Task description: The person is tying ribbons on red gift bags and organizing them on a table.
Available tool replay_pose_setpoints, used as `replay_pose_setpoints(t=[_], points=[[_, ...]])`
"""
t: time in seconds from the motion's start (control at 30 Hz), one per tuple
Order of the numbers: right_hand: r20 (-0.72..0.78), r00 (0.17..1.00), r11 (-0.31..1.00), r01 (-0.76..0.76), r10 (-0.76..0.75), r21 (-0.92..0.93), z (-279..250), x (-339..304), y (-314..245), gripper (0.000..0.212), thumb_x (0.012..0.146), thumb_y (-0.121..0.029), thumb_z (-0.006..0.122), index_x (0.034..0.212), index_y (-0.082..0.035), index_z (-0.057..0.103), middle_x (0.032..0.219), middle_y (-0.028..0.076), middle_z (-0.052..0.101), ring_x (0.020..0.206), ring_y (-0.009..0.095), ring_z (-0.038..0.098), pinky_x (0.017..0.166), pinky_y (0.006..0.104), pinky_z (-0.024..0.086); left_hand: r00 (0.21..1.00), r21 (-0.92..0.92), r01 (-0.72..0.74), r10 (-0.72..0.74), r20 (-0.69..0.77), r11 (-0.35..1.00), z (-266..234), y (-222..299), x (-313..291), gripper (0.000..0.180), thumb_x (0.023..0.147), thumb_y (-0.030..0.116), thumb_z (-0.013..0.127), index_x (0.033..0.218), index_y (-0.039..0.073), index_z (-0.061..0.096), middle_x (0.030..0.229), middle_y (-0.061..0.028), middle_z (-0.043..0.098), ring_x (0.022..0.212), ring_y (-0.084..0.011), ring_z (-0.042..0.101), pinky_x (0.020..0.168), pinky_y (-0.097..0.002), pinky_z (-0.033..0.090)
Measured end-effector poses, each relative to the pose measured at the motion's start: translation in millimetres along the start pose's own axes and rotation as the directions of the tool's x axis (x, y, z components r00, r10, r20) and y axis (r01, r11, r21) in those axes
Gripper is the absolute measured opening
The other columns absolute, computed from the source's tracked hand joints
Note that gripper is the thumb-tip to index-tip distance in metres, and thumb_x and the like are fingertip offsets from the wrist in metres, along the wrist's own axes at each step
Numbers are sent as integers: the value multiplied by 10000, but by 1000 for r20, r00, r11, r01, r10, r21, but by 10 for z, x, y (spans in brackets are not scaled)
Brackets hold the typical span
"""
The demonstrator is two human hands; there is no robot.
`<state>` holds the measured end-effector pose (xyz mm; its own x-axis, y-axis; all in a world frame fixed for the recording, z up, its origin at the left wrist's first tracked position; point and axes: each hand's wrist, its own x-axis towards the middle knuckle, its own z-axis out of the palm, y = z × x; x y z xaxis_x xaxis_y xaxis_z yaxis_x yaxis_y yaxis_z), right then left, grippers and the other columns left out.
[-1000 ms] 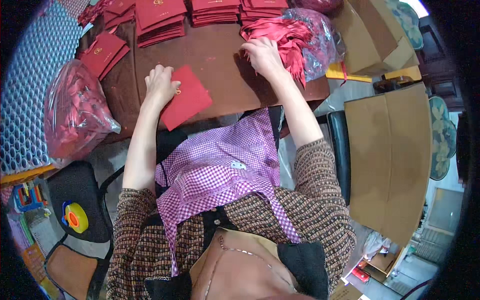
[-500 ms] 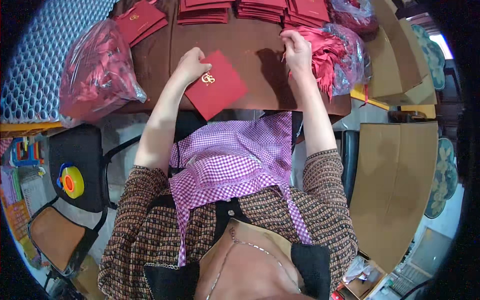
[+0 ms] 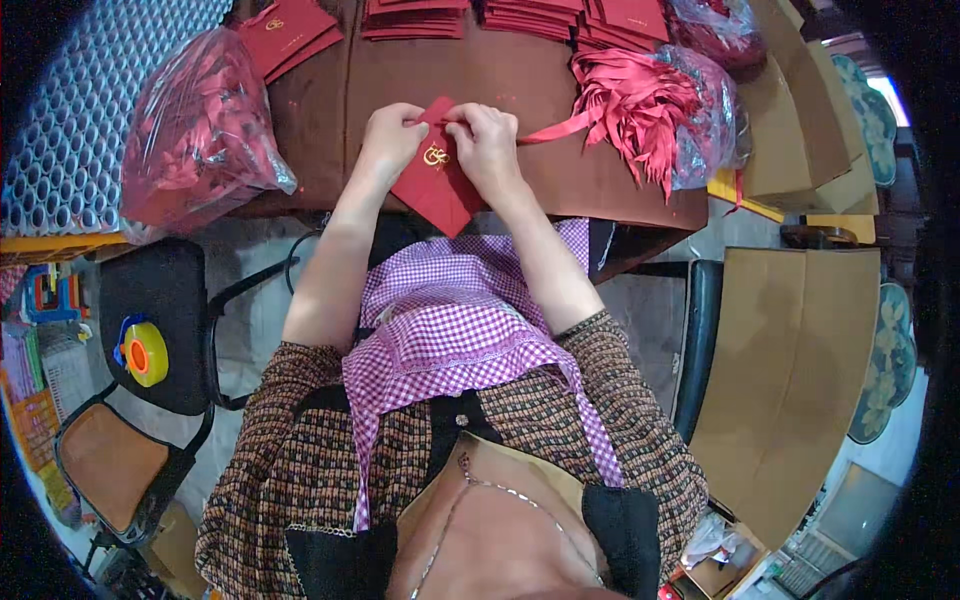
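While both hands meet at the near edge of the brown table, the left hand pinches the top left of a red envelope with a gold emblem, which overhangs that edge. The right hand presses on the envelope and pinches a red ribbon trailing from the ribbon bundle (half inside a clear bag) toward the right edge. A clear bag of red pieces sits at the left edge, and stacks of red envelopes line the far edge.

Envelope on table edge, between bag left and ribbons right.
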<state>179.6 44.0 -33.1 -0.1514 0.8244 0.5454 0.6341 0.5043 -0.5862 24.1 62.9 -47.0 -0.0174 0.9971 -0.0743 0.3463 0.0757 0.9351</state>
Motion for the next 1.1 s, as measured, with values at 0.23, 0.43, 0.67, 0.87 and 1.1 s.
replay_pose_setpoints(t=[0.23, 0.43, 0.67, 0.87, 1.1], points=[[-68, 995, 986, 61, -73, -154, 30, -4, -9, 76, 760, -134, 657, 808, -82, 630, 800, 65, 638, 806, 240, 596, 799, 383, 362, 999, 10, -45, 44, 20, 999, 22, 92, -67, 237, 800, -28, 595, 1036, -47, 616, 898, -96, 654, 794, -145, 613, 713, -266, 499], [-53, 996, 985, 59, -69, -165, 26, -2, -47, 84, 771, -152, 650, 799, -82, 614, 787, 61, 635, 808, 239, 597, 803, 397, 362, 999, -16, -31, 31, 17, 999, -4, 45, -80, 238, 807, -30, 585, 1043, -51, 610, 899, -104, 657, 802, -153, 619, 717, -272, 503], [-50, 998, 991, 32, -39, -127, -22, 20, -89, 84, 763, -134, 648, 794, -70, 603, 747, 71, 639, 771, 251, 612, 783, 409, 374, 997, 0, -70, 70, 17, 998, -6, 80, -103, 236, 814, -37, 574, 1048, -56, 602, 892, -108, 660, 803, -154, 623, 709, -273, 506], [-53, 980, 952, 174, -193, -253, -56, 23, -156, 77, 743, -94, 650, 789, -64, 596, 739, 74, 616, 768, 249, 588, 811, 410, 352, 995, 38, -98, 98, -20, 995, 5, 51, -84, 277, 757, 71, 636, 1020, -15, 648, 957, -181, 670, 909, -250, 655, 805, -339, 510], [-17, 964, 924, 251, -266, -287, -66, 46, -251, 53, 741, -59, 621, 764, -43, 576, 709, 107, 602, 732, 280, 584, 785, 422, 364, 989, -44, -143, 141, -47, 989, -8, 109, -146, 273, 751, 80, 620, 1007, -9, 656, 950, -189, 668, 891, -255, 660, 790, -336, 515]])
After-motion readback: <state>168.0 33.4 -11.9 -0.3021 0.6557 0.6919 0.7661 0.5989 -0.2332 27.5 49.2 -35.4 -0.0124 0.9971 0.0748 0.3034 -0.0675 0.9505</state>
